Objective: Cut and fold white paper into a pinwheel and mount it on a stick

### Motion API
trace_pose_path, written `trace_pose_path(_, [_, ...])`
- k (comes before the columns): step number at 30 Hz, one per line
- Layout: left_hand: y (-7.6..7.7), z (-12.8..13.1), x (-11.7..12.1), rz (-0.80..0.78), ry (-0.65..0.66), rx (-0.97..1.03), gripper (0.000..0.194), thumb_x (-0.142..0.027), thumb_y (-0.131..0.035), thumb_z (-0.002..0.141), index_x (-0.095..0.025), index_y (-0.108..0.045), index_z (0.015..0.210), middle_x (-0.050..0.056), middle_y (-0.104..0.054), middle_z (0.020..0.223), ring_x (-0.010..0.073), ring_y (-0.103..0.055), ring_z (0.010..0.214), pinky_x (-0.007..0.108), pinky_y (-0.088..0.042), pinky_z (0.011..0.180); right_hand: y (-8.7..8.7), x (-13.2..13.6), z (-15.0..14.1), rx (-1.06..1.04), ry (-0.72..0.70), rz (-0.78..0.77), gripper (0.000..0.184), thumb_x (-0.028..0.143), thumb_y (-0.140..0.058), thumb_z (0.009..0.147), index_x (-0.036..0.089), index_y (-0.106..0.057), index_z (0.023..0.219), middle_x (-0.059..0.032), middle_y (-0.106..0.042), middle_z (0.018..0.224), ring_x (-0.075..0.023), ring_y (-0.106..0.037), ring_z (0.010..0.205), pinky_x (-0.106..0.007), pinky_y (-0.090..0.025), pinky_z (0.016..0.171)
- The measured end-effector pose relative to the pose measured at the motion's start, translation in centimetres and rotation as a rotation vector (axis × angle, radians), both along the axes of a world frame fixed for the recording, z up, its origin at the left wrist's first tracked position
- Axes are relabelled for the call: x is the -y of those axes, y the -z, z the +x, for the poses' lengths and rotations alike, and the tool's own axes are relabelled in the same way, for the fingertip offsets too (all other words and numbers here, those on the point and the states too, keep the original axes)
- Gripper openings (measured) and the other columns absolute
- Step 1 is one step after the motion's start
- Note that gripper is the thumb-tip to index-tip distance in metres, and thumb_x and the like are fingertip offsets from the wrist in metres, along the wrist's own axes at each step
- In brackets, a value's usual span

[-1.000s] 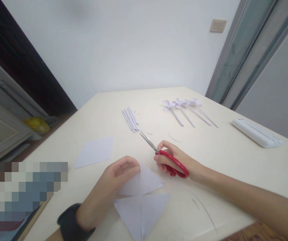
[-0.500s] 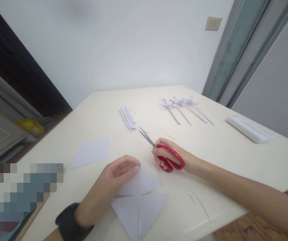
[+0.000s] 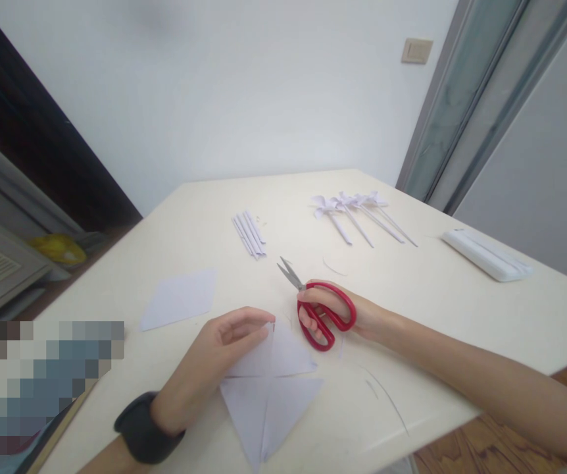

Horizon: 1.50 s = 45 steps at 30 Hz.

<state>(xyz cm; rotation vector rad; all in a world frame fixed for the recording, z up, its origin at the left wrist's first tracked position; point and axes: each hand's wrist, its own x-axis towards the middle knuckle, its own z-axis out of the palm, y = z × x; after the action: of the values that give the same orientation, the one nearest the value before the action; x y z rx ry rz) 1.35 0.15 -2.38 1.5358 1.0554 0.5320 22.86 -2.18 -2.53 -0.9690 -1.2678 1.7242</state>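
My left hand (image 3: 237, 339) pinches the far corner of a white paper square (image 3: 291, 411), whose creases or slits run in from its corners. The near part of the paper lies on the table. Red-handled scissors (image 3: 330, 306) are in my right hand (image 3: 313, 313), fingers through the loops. Their blades are a little apart and point away to the left, beyond the paper and off it. A black band (image 3: 148, 428) circles my left wrist.
Another white sheet (image 3: 179, 299) lies to the left. Rolled paper sticks (image 3: 248, 234) are farther back, with several paper pinwheels (image 3: 347, 204) to their right. A white packet (image 3: 485, 255) sits near the right edge. Thin paper strips (image 3: 387, 395) are scattered nearby.
The scissors' handles and blades have spread wider, and my right hand has turned slightly. The paper's near corner has swung a little left. My left hand keeps its pinch.
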Motion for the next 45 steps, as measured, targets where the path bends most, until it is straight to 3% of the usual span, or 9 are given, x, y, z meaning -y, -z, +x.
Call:
trace_pose_path(12, [0.8,0.0,-0.5,0.145,0.036,0.061,0.012,-0.03,-0.056,0.08,-0.021,-0.062,0.086,0.001,-0.067,0.085,0.0174,-0.059,0.083,0.024,-0.043,0.074,0.7,-0.1,0.1,0.011,-0.041,-0.072,0.041,0.038,-0.04,0.084,0.011,-0.058,0.06,-0.0041,-0.058,0.058,-0.0109,-0.053,0.048,-0.022,-0.043,0.05])
trace_pose_path(22, [0.6,0.0,-0.4,0.148,0.045,0.032,0.01,-0.028,-0.056,0.078,-0.022,-0.063,0.083,0.001,-0.067,0.085,0.0179,-0.059,0.082,0.025,-0.044,0.073,0.0,0.0,-0.3,0.002,-0.012,-0.109,0.039,0.038,-0.047,0.081,0.01,-0.058,0.055,-0.0021,-0.056,0.05,-0.0091,-0.051,0.044,-0.019,-0.042,0.045])
trace_pose_path(31, [-0.2,0.3,0.0,0.106,0.027,0.026,0.012,-0.03,-0.057,0.077,-0.02,-0.063,0.079,0.002,-0.064,0.083,0.019,-0.058,0.082,0.026,-0.043,0.072,0.3,0.0,0.0,-0.006,-0.03,-0.095,0.038,0.038,-0.046,0.082,0.011,-0.06,0.06,-0.0033,-0.059,0.053,-0.0097,-0.052,0.044,-0.02,-0.041,0.045])
trace_pose_path(45, [0.3,0.1,0.1,0.083,0.033,0.069,0.01,-0.029,-0.057,0.078,-0.02,-0.061,0.08,0.0,-0.064,0.08,0.0168,-0.057,0.079,0.024,-0.042,0.071,0.4,0.1,-0.1,0.005,-0.082,-0.069,0.041,0.04,-0.044,0.083,0.012,-0.057,0.058,-0.0038,-0.057,0.055,-0.0132,-0.055,0.049,-0.026,-0.044,0.051])
